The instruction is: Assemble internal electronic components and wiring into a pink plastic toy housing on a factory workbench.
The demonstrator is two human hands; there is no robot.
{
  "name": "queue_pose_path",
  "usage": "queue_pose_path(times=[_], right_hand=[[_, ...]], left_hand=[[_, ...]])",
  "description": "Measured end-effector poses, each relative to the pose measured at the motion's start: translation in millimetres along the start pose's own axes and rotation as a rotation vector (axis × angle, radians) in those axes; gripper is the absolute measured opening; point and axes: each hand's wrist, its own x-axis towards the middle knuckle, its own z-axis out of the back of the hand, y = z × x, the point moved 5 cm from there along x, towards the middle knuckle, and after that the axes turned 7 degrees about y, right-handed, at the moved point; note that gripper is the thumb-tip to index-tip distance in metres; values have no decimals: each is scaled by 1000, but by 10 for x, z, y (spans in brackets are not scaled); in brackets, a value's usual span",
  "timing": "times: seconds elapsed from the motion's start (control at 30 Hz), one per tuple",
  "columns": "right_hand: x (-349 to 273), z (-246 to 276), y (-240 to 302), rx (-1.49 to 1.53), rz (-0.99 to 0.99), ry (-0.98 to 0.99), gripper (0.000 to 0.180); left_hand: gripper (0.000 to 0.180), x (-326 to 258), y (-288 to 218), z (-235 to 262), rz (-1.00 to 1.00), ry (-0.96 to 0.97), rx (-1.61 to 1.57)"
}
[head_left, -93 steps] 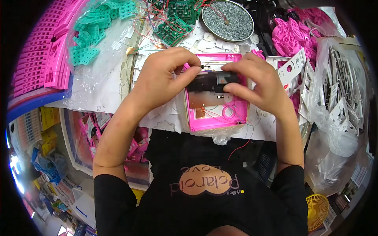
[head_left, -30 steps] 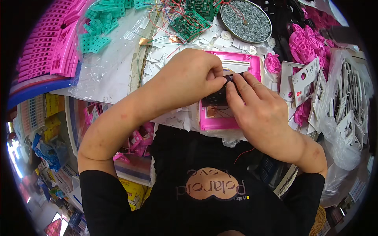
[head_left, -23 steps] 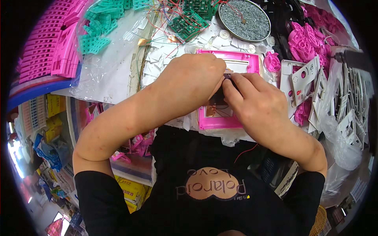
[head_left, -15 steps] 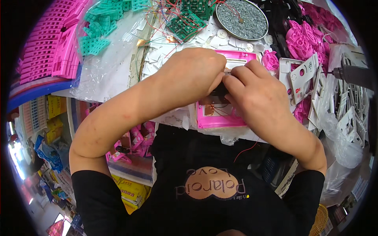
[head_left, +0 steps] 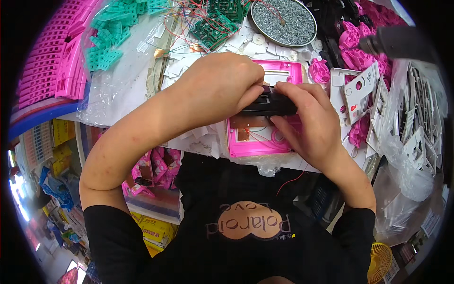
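A pink plastic casing [head_left: 259, 150] lies on the table in front of me, with copper-coloured pieces and thin wires inside. Above its middle sits a black plastic part [head_left: 273, 107], long and box-like; whether it rests on the casing I cannot tell. My right hand [head_left: 313, 120] grips its right end, fingers over the far edge and thumb at the near edge. My left hand [head_left: 226, 84] is closed at the left end, thumb and curled fingers against the part. The left fingertips are mostly hidden.
Past the casing stand a round tray of screws [head_left: 253, 19] and green circuit boards [head_left: 213, 29] with wires. A dark electric screwdriver [head_left: 399, 43] hangs at right, above pink parts [head_left: 352, 47] and white panels [head_left: 362, 90]. Teal parts [head_left: 106, 42] and pink grilles [head_left: 45, 61] lie left.
My right hand has opened out around the black part, which now shows more fully between my hands. The screwdriver has swung up and left. The whole view has shifted slightly.
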Motion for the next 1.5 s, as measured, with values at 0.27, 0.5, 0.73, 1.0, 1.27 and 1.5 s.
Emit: queue_pose_path(times=[0.27,0.5,0.73,1.0,1.27,1.5], right_hand=[[235,704,-309,-47,13,-434,41],[1190,1163,-774,708,-54,-725,47],[1151,1117,-657,1012,9,-67,53],[400,950,-273,1161,280,18,46],[373,689,226,1169,256,-74,29],[401,546,276,1074,233,-68,30]], left_hand=[[20,813,452,332,-18,-468,350],[17,1378,666,-61,-114,-179,422],[25,1341,597,133,79,-58,395],[14,-31,-342,91,-169,-321,-65],[12,-313,-381,-235,-98,-483,-74],[16,-350,-387,-233,-97,-531,-24]])
